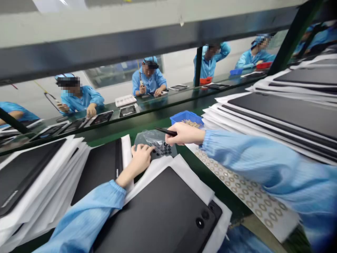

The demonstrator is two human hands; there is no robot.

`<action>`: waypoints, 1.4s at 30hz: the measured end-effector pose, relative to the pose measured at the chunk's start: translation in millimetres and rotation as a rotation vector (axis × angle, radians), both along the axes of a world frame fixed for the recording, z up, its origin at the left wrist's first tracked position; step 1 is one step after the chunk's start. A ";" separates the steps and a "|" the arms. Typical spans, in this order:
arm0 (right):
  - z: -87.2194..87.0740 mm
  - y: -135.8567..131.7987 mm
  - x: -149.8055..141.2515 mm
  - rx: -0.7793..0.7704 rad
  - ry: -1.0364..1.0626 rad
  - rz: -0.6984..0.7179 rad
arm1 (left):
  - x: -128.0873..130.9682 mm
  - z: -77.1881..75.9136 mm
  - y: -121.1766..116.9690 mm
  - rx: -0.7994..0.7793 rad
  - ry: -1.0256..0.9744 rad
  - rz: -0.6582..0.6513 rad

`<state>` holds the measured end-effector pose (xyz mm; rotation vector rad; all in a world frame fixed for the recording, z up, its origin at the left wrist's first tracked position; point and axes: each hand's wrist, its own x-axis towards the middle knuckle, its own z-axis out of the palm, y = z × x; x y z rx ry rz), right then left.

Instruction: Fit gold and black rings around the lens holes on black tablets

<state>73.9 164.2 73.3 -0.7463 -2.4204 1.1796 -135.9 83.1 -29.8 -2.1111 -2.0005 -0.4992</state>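
Note:
My right hand [184, 133] is closed around a slim black pen-like tool [165, 131], whose tapered end points left. It hovers above a dark grey tray [172, 149] bearing small round black parts and a crumpled clear plastic bag [152, 137]. On the tray's left side, my left hand [141, 159] has its fingers spread out, the fingertips at the bag and parts. Nearest me lies a black tablet back cover [160, 214] with a camera ring in its corner, resting on white foam sheets. Another black cover [98, 165] lies beneath and left of my left hand.
Stacked covers with white sheets rise at the left [31, 172] and right [284, 116]. A blue bin [185, 116] holds small gold-coloured parts. Under my right sleeve runs a sheet of ring stickers [247, 196]. Co-workers [150, 75] sit across the bench behind a green rail.

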 end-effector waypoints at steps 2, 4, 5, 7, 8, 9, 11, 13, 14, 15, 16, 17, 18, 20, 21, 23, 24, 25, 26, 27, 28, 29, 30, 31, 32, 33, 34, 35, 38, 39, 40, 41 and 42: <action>-8.7 -27.5 25.5 -0.028 -0.086 0.012 | 1.7 10.3 -0.7 0.004 -0.025 0.021; -23.8 -55.1 50.7 -0.087 -0.163 0.027 | 11.3 22.7 -7.2 0.027 -0.062 0.015; -32.0 -67.6 62.4 -0.135 -0.185 0.035 | 20.0 29.1 -13.9 0.030 -0.081 -0.010; -47.4 -87.6 81.7 -0.249 -0.206 0.044 | 44.4 39.4 -33.9 -0.010 -0.108 -0.133; -53.9 -94.7 88.8 -0.303 -0.215 0.038 | 58.7 42.1 -46.0 -0.063 -0.120 -0.232; -59.5 -100.0 94.3 -0.350 -0.223 0.022 | 72.9 42.7 -58.2 -0.127 -0.138 -0.348; -68.0 -106.1 101.0 -0.422 -0.226 -0.020 | 96.9 38.4 -79.0 -0.276 -0.247 -0.524; -73.3 -108.4 103.8 -0.461 -0.199 -0.048 | 110.6 30.3 -90.6 -0.355 -0.280 -0.588; -75.0 -108.8 104.4 -0.472 -0.183 -0.052 | 113.6 26.5 -92.7 -0.371 -0.274 -0.597; -76.1 -108.9 104.7 -0.478 -0.171 -0.054 | 114.6 23.4 -92.8 -0.378 -0.265 -0.603; -76.8 -108.8 104.7 -0.479 -0.166 -0.057 | 114.4 21.2 -91.5 -0.383 -0.260 -0.612; -77.0 -108.8 104.5 -0.476 -0.170 -0.064 | 113.5 19.8 -89.5 -0.389 -0.260 -0.619; -76.8 -108.7 104.2 -0.470 -0.180 -0.070 | 112.4 19.2 -87.5 -0.393 -0.260 -0.623; -76.1 -108.9 103.7 -0.455 -0.210 -0.082 | 110.7 19.5 -85.0 -0.395 -0.257 -0.634; -75.8 -109.1 103.5 -0.450 -0.222 -0.084 | 110.3 19.9 -84.8 -0.396 -0.256 -0.639; -75.4 -110.0 103.2 -0.450 -0.235 -0.083 | 110.1 20.3 -85.6 -0.391 -0.260 -0.653; -75.2 -110.6 102.9 -0.448 -0.239 -0.083 | 110.1 20.2 -86.3 -0.388 -0.264 -0.658; -74.9 -111.3 102.5 -0.440 -0.245 -0.085 | 110.2 19.8 -86.8 -0.386 -0.267 -0.660; -74.2 -112.0 101.9 -0.422 -0.254 -0.084 | 110.3 19.2 -87.1 -0.386 -0.269 -0.659; -73.2 -112.7 101.1 -0.390 -0.264 -0.084 | 110.3 18.4 -87.2 -0.383 -0.270 -0.658; -71.9 -113.2 100.1 -0.348 -0.276 -0.084 | 110.4 17.7 -87.1 -0.383 -0.270 -0.655; -70.2 -113.6 99.1 -0.298 -0.288 -0.086 | 110.4 17.1 -86.9 -0.386 -0.271 -0.654; -68.5 -113.7 98.3 -0.249 -0.301 -0.091 | 110.3 16.7 -86.7 -0.389 -0.275 -0.655; -67.0 -113.6 97.8 -0.210 -0.312 -0.093 | 110.0 16.7 -86.7 -0.392 -0.279 -0.660; -65.9 -113.4 97.7 -0.183 -0.317 -0.095 | 109.5 17.0 -86.9 -0.397 -0.285 -0.664; -65.7 -113.3 98.2 -0.166 -0.310 -0.094 | 108.9 17.6 -87.3 -0.402 -0.289 -0.671; -66.4 -113.6 99.3 -0.163 -0.288 -0.100 | 108.0 18.6 -88.0 -0.410 -0.291 -0.680; -68.2 -114.4 101.0 -0.181 -0.244 -0.119 | 106.9 19.9 -88.9 -0.414 -0.291 -0.693; -78.3 -122.9 106.9 -0.285 0.030 -0.314 | 103.6 24.1 -91.5 -0.426 -0.276 -0.759; -82.3 -127.6 108.5 -0.305 0.154 -0.412 | 102.7 25.2 -92.1 -0.432 -0.264 -0.788; -86.3 -133.1 109.4 -0.311 0.275 -0.505 | 102.0 26.2 -92.4 -0.444 -0.245 -0.810; -89.9 -139.0 109.7 -0.304 0.383 -0.578 | 101.5 26.9 -92.6 -0.461 -0.223 -0.827; -93.0 -144.9 109.4 -0.296 0.463 -0.629 | 101.1 27.4 -92.6 -0.479 -0.201 -0.840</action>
